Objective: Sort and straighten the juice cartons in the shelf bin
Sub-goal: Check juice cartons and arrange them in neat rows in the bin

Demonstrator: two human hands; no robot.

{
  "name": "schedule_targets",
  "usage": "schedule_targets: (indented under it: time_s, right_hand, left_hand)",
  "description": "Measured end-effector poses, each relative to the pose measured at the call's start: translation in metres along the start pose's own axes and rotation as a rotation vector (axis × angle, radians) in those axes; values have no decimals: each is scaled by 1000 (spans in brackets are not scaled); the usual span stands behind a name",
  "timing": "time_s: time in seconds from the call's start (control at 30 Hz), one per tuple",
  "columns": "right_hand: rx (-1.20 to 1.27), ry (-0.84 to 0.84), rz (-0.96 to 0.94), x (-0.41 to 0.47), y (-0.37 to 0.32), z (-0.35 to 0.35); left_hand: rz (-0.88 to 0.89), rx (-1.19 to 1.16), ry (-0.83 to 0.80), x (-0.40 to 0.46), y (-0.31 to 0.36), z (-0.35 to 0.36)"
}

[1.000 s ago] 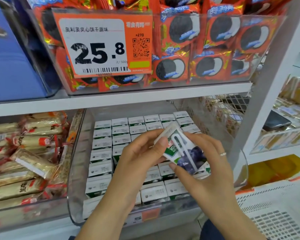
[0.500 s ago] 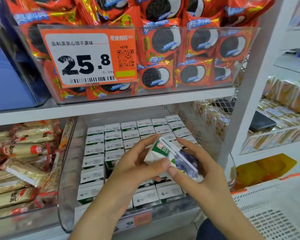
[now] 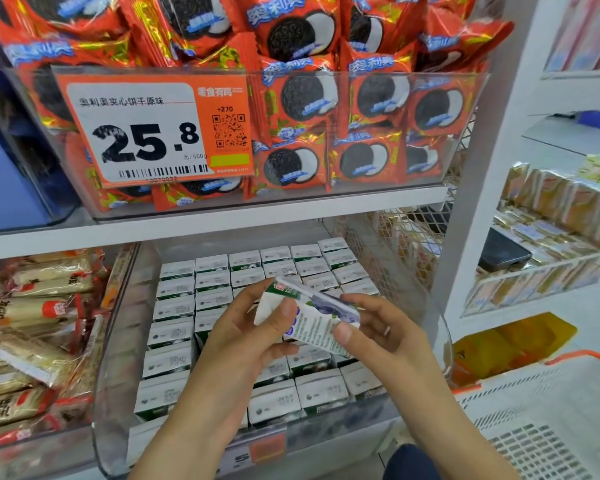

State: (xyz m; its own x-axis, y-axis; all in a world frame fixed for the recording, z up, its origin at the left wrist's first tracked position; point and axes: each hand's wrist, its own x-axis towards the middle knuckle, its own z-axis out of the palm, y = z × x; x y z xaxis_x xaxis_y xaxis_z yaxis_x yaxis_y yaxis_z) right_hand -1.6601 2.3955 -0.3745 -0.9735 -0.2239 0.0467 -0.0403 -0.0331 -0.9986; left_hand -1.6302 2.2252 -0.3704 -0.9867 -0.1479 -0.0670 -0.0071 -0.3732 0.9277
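Both hands hold one juice carton (image 3: pixel 309 318) tilted above the shelf bin (image 3: pixel 118 341): the left hand (image 3: pixel 243 341) pinches its near-left end, the right hand (image 3: pixel 374 327) its far-right end. Probably light, stiff and boxy, with crushable corners; gripping opposite flat faces seems safest

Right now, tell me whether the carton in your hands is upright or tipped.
Tipped. The juice carton lies slanted between left hand and right hand, above the upright cartons in the bin.

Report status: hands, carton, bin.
Left hand and right hand both grip one small white-and-green juice carton, tilted above clear plastic bin. Rows of cartons upright below. Nothing in the way.
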Motion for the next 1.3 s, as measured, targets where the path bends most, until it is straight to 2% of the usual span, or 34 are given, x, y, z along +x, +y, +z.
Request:
schedule_targets:
  time_s: [0.17,0.57,0.83,0.9,1.1,1.3]
  right_hand:
    - [51,75,5,-1,-1,-1]
    - [57,117,-59,-3,-5,1]
    - [-7,76,-241,-10,-8,-3]
    - [-34,84,-296,-11,-8,-4]
    - [-137,130,-468,-15,-4,-2]
    - [-264,89,-619,-16,-1,4]
  left_hand:
    - [-22,136,-56,-2,2,0]
    - [-30,144,-54,-6,4,2]
    - [19,143,-163,-4,8,-1]
    - [47,213,-184,-3,8,-2]
    - [85,667,-155,-4,-8,3]
    - [230,815,-110,-1,-19,4]
